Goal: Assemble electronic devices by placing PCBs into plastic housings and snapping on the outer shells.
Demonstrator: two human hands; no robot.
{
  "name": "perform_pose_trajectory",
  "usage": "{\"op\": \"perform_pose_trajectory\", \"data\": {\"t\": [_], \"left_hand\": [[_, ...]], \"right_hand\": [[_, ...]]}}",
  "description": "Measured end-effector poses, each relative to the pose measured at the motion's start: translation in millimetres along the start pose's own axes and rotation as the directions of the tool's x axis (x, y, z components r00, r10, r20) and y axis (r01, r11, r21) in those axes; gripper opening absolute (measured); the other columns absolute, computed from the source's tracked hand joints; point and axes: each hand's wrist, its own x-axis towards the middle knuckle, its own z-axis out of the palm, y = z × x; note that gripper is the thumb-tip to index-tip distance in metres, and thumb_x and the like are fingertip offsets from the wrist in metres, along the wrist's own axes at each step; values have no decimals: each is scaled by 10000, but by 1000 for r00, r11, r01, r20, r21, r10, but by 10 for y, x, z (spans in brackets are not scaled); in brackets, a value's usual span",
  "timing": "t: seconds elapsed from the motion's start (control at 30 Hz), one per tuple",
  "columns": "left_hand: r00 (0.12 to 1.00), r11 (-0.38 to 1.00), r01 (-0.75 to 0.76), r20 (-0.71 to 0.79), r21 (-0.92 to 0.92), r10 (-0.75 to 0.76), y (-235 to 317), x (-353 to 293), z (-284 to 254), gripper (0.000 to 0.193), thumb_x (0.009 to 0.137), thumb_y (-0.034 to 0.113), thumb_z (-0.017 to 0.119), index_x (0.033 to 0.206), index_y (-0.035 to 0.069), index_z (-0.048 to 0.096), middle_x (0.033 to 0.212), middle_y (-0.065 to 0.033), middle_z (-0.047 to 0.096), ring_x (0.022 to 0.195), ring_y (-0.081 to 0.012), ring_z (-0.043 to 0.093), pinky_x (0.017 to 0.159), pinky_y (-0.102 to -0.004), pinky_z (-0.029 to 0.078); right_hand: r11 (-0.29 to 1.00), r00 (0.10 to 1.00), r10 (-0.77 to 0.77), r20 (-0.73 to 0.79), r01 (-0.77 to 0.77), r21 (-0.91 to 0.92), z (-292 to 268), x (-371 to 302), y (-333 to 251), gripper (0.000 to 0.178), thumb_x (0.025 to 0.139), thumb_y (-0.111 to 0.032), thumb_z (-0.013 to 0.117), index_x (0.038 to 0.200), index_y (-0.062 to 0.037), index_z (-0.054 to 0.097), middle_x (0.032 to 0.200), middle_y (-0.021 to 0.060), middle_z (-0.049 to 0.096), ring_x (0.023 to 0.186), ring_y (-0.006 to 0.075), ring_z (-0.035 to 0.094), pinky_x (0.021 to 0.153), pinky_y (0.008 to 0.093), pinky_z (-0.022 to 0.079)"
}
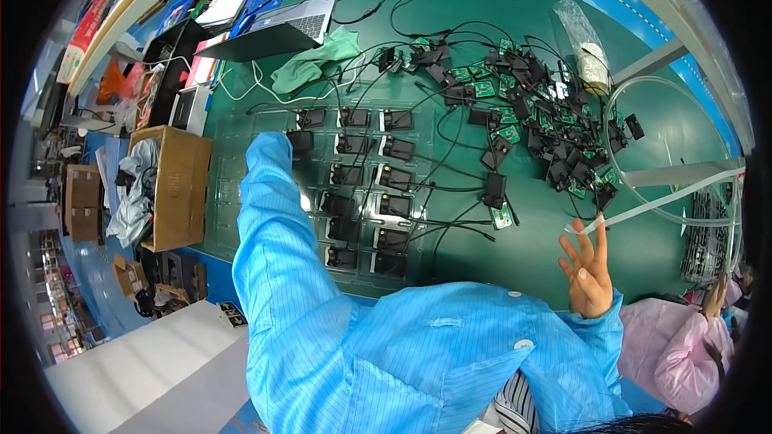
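My left arm reaches forward in a blue striped sleeve (273,185); its cuff hides the hand and fingers. Just right of the cuff is a small black box (300,142) at the edge of a clear plastic tray (229,201). Rows of black boxes with cables, such as this black box (351,145), lie in the tray. My right hand (591,285) is raised at the table's near right, fingers spread, with nothing seen in it. A whitish strip (643,201) passes by its fingertips; whether they touch I cannot tell.
A pile of black boxes, green circuit boards and cables (539,104) covers the right of the green table (474,0). A laptop (281,28) and green cloth (318,60) lie far left. A cardboard box (181,185) stands left; a metal frame (675,177) and coiled clear tubing (615,112) stand right.
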Motion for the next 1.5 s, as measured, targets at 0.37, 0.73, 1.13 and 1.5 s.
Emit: {"op": "perform_pose_trajectory", "data": {"t": [0.37, 0.73, 1.13, 1.5], "left_hand": [[730, 997, 42, -683, 61, 11, 1057, -774, 302, 421, 747, 40, 644, 1158, 102, 583, 1139, -171, 598, 1021, -324, 593, 862, -419, 496], [369, 356, -646, -131, 675, 920, 3538, -1932, 3264, 397, 753, 142, 575, 1142, 216, 566, 1261, -126, 484, 1071, -361, 527, 839, -421, 468], [61, 113, -978, -277, 174, 959, 3667, -2812, 2844, 608, 615, -20, 711, 1161, 108, 478, 1343, -151, 430, 1236, -400, 466, 963, -471, 454], [-281, -355, -933, -748, 65, 601, 4198, -3571, 2606, 625, 658, -17, 741, 1216, 42, 465, 1358, -204, 420, 1212, -362, 513, 1009, -401, 441]], "right_hand": [[996, 998, -9, 54, 4, 89, -355, -31, 54, 689, 827, -126, 593, 1448, -22, 315, 1510, 159, 280, 1321, 315, 388, 1004, 348, 380], [981, 983, -158, 89, 146, 125, -828, -360, 38, 645, 820, -87, 593, 1418, -17, 363, 1458, 158, 356, 1252, 303, 442, 992, 353, 383], [986, 994, -105, 12, 102, 128, -1339, -379, 196, 875, 752, 9, 679, 1494, -174, 254, 1138, 106, 465, 1028, 248, 507, 928, 361, 395], [966, 965, -214, 152, 186, 178, -402, -449, -47, 1031, 673, -39, 780, 1503, -182, 186, 1123, 132, 498, 908, 250, 568, 759, 301, 467]]}}
